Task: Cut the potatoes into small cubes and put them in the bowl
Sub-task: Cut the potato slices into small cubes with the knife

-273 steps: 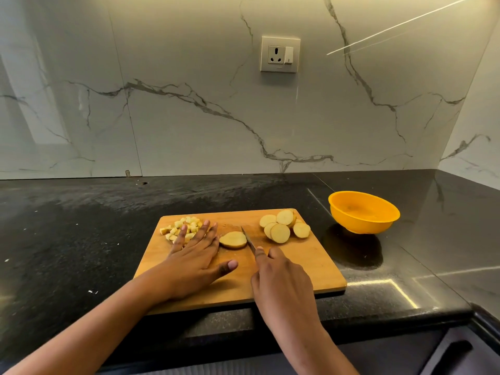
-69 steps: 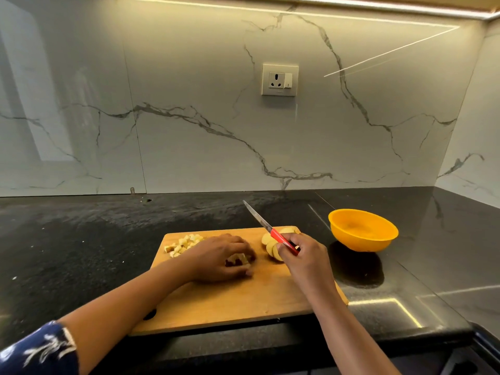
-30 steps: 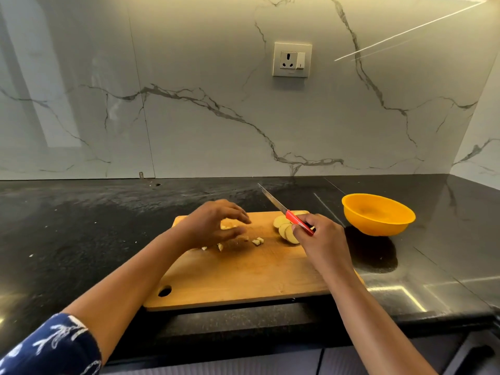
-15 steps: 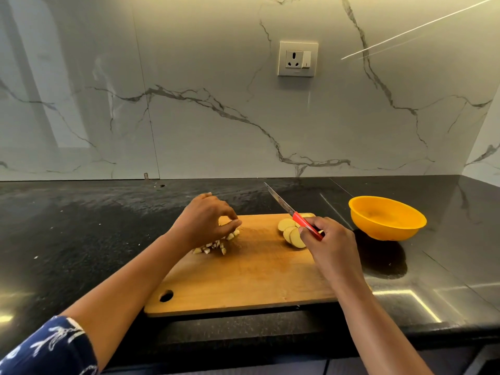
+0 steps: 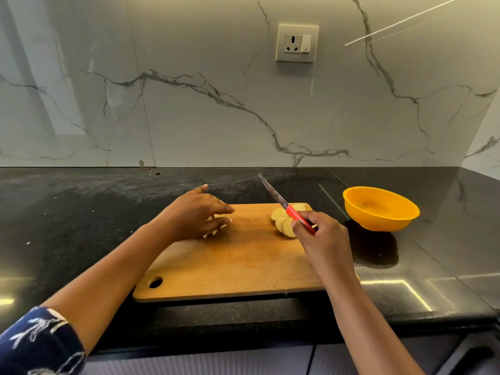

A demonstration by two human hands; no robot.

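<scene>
Potato slices (image 5: 281,224) are lying overlapped in a small stack at the far right corner of the wooden cutting board (image 5: 238,266), each touching the next. Potato cubes (image 5: 220,226) are sitting at the far left part of the same board, and only a few pale pieces are showing because the left hand (image 5: 194,212) is covering most of them. That hand is reaching palm down over the pile with its fingers stretched out almost straight and close together. The index finger is lifting toward the back wall, and the hand is gripping nothing that can be seen.

The right hand (image 5: 322,239) is curling its fingers and thumb tightly round the red handle of the knife (image 5: 282,203), just beside the slices. The blade is slanting up and away to the left, clear of the board, with its tip hanging over the black counter (image 5: 81,226).

An orange bowl (image 5: 384,223) is standing upright on the counter to the right of the board, apart from it. A dark blue patterned sleeve (image 5: 35,345) is showing on the left arm, and a wall socket (image 5: 296,43) is sitting on the marble wall behind.
</scene>
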